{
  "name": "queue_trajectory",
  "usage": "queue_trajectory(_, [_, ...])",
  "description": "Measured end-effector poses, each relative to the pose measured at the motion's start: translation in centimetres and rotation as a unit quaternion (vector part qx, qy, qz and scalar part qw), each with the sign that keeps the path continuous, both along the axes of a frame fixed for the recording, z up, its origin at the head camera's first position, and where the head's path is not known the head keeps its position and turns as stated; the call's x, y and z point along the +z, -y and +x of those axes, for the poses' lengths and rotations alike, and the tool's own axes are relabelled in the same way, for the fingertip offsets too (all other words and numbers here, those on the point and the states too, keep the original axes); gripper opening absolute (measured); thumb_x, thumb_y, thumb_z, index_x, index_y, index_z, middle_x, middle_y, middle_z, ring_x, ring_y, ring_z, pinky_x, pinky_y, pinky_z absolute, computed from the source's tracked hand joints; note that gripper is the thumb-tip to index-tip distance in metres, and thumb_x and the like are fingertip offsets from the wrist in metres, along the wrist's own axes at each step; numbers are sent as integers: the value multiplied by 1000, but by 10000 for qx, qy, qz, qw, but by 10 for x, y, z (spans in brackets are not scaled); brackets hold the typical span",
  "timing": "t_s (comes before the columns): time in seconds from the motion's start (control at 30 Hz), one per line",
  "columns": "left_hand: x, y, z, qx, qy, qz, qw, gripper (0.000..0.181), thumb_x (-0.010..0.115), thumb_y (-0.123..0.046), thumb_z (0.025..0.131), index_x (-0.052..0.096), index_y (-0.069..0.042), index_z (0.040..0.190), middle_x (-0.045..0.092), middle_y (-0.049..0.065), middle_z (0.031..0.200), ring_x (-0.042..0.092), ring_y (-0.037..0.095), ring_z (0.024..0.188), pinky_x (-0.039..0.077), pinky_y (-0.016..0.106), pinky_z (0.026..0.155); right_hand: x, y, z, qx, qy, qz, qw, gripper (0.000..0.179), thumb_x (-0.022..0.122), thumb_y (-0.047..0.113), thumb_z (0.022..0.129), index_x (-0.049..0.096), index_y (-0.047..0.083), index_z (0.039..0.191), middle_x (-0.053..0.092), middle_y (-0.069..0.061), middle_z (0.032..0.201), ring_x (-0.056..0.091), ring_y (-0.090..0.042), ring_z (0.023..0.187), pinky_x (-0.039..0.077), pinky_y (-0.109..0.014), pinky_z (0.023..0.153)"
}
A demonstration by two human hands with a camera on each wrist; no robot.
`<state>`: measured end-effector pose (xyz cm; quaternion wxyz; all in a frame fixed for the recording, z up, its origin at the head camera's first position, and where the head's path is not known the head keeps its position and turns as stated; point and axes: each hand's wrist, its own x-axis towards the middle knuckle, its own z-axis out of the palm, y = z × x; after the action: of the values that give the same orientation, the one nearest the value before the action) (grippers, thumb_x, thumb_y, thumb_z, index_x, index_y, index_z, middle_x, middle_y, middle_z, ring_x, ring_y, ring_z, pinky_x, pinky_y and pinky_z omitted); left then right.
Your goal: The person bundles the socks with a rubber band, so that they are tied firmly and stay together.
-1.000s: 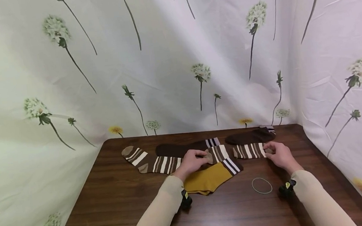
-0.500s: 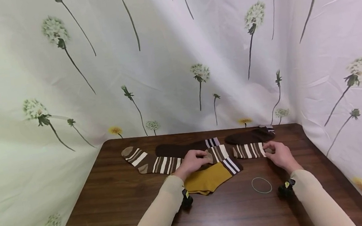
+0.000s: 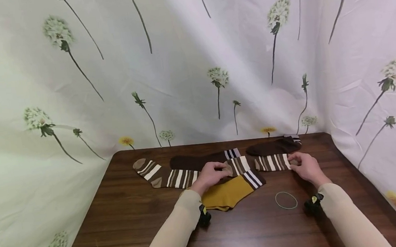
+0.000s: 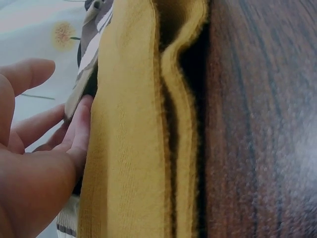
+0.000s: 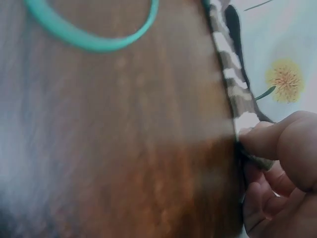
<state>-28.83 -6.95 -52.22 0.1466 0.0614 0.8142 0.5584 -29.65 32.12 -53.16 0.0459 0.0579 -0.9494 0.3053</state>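
Observation:
In the head view my left hand pinches the tan end of a brown-and-white striped sock part between thumb and a finger. My index finger is raised apart in the left wrist view. My right hand pinches the right end of another striped part; the right wrist view shows the sock edge between the fingertips. I cannot tell whether the two parts are one sock. Just below my left hand lies a mustard sock with a dark striped cuff, close up in the left wrist view.
Another striped sock lies at left, partly behind my left hand. Two dark brown socks lie along the back edge. A thin green ring sits on the wooden table. Flower-printed cloth hangs behind and at the sides.
Both hands hold almost the same place on the striped sock parts. The whole view shifts slightly upward; the socks and ring stay put.

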Motion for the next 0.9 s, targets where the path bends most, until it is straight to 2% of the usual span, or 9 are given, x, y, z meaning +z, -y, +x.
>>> queue_trajectory(0.1, [0, 0, -1, 81, -77, 21, 9999, 43, 77, -24, 97, 70, -5, 135, 64, 13, 139, 69, 20, 98, 59, 38, 85, 3, 1, -2, 27, -74, 23, 10000, 17, 77, 2, 90, 73, 1, 107, 73, -22, 105, 66, -39, 94, 51, -57, 83])
queue_trajectory(0.23, [4, 0, -2, 184, -325, 73, 9993, 37, 76, -21, 97, 73, -6, 131, 67, 14, 136, 71, 23, 95, 59, 36, 80, 6, 3, -1, -32, -134, -50, 9999, 16, 75, 6, 92, 75, 0, 107, 74, -23, 107, 66, -42, 98, 51, -58, 86])
queue_trajectory(0.43, [20, 2, -1, 238, -654, 205, 9974, 33, 76, -20, 97, 76, -7, 127, 70, 12, 133, 74, 24, 102, 61, 38, 82, 20, 6, 3, -355, -584, -341, 9971, 17, 71, 13, 97, 77, 2, 109, 76, -23, 110, 69, -41, 97, 53, -53, 84])
queue_trajectory(0.63, [35, 15, 4, 336, -905, 385, 9946, 30, 76, -20, 98, 77, -8, 125, 71, 10, 132, 73, 24, 108, 60, 41, 90, 44, 16, 9, -547, -1143, -608, 9901, 16, 72, 15, 97, 78, 5, 108, 77, -18, 104, 66, -26, 88, 50, -37, 76])
queue_trajectory(0.83, [44, 41, 7, 470, -1193, 699, 9893, 27, 75, -16, 98, 77, -7, 123, 74, 13, 126, 74, 28, 104, 59, 53, 92, 62, 33, 13, -303, -1379, -912, 9858, 18, 71, 15, 99, 79, 5, 111, 78, -17, 114, 63, -2, 86, 47, -16, 74])
queue_trajectory(0.9, [46, 52, 9, 514, -1235, 754, 9881, 26, 75, -15, 98, 77, -6, 122, 74, 13, 124, 74, 26, 101, 59, 52, 90, 65, 40, 15, -181, -1413, -1069, 9840, 18, 71, 14, 99, 79, 4, 112, 78, -17, 112, 61, 5, 83, 46, -12, 72])
